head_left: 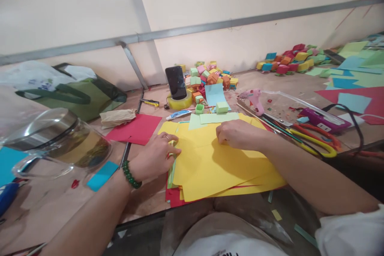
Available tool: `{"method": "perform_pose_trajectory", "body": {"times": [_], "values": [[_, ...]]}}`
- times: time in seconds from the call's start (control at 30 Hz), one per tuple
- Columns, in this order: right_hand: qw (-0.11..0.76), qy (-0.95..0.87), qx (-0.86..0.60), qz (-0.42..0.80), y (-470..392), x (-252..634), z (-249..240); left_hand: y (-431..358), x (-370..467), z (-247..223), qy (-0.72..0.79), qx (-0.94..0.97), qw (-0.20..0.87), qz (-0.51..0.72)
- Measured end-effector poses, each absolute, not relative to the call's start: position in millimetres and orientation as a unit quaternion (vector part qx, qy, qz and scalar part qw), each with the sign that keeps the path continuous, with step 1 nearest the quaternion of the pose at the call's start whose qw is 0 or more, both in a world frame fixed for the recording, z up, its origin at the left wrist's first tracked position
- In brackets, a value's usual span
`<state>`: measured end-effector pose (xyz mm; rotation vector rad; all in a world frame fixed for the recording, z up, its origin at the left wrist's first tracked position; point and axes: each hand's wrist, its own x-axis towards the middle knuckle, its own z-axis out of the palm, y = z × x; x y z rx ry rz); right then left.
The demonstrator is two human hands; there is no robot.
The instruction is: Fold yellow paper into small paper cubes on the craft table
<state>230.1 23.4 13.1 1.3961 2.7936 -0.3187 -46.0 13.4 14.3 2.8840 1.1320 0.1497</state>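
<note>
A stack of yellow paper sheets lies in front of me near the table edge, with red and green sheets showing beneath. My left hand, a green bead bracelet at its wrist, rests at the stack's left side with fingers stretched and apart. Over the upper right of the top sheet, my right hand is closed with its fingers curled down; whatever is in them is hidden. Pale green paper pieces lie just beyond the hands, beside a small open green paper box and a light green paper cube.
At left stand a glass tea mug and a green bag. A phone leans upright on a tape roll. Paper cubes are heaped behind. To the right lie a pink glue gun, scissors and a purple power strip.
</note>
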Motion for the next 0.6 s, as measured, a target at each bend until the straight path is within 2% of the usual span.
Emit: {"method": "perform_pose_trajectory", "body": {"times": [0.13,0.27,0.37,0.47,0.53,0.6], "values": [[0.039,0.888,0.45,-0.089,21.7,228.2,19.7,23.6,-54.6,4.2,0.41,0.902,0.079,0.108],[0.031,0.88,0.469,-0.072,22.3,218.1,21.8,39.6,-48.6,-16.2,0.471,0.836,0.156,0.234],[0.015,0.885,0.459,-0.077,25.4,214.7,19.5,43.3,-40.3,-22.0,0.463,0.809,0.245,0.267],[-0.09,0.895,0.431,-0.064,26.7,215.5,15.5,35.2,-35.0,-16.7,0.453,0.792,0.261,0.315],[-0.208,0.895,0.394,-0.028,24.9,215.7,13.8,25.2,-33.4,-11.1,0.432,0.804,0.214,0.349],[-0.286,0.894,0.344,0.015,22.0,214.6,12.6,14.6,-32.2,-6.8,0.395,0.836,0.131,0.359]]}}
